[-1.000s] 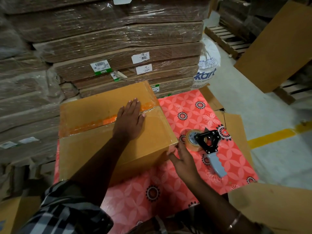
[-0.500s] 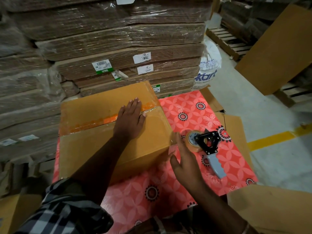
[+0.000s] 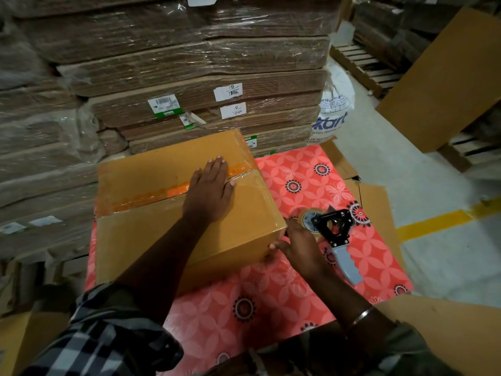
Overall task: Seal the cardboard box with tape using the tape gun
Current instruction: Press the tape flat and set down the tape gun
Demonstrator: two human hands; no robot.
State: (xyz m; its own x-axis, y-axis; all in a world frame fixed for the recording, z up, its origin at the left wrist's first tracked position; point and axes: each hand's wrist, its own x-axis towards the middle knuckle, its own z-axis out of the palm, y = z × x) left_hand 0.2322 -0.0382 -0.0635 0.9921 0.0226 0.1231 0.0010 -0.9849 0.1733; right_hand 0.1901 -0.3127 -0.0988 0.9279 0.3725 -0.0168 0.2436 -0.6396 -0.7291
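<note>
Left hand (image 3: pixel 208 191) lies flat on top of the cardboard box (image 3: pixel 173 213), fingers straight and together, palm down across the taped centre seam; its grip is released, nothing held, only pressing. Under and beyond the fingertips runs the strip of clear tape (image 3: pixel 238 172) over an orange band along the seam, wrinkled near the box's far right edge.

Right hand (image 3: pixel 301 245) is at the box's near right corner, fingers extended, tips touching the side face just below the top edge (whether a tape end lies under them cannot be told). Its grip is likewise released, flat against the cardboard.

Just right of that hand, touching or nearly so, the tape gun (image 3: pixel 333 234) lies on its side on the desk (image 3: pixel 271 308), unheld: black frame, roll of clear tape toward the box, grey handle pointing away toward the near right.

The box sits on the desk's red floral cover. Behind the box, wrapped stacks of flat cardboard (image 3: pixel 189 77) with white labels. Right of the gun, bare floor with a yellow line (image 3: pixel 433 223).
</note>
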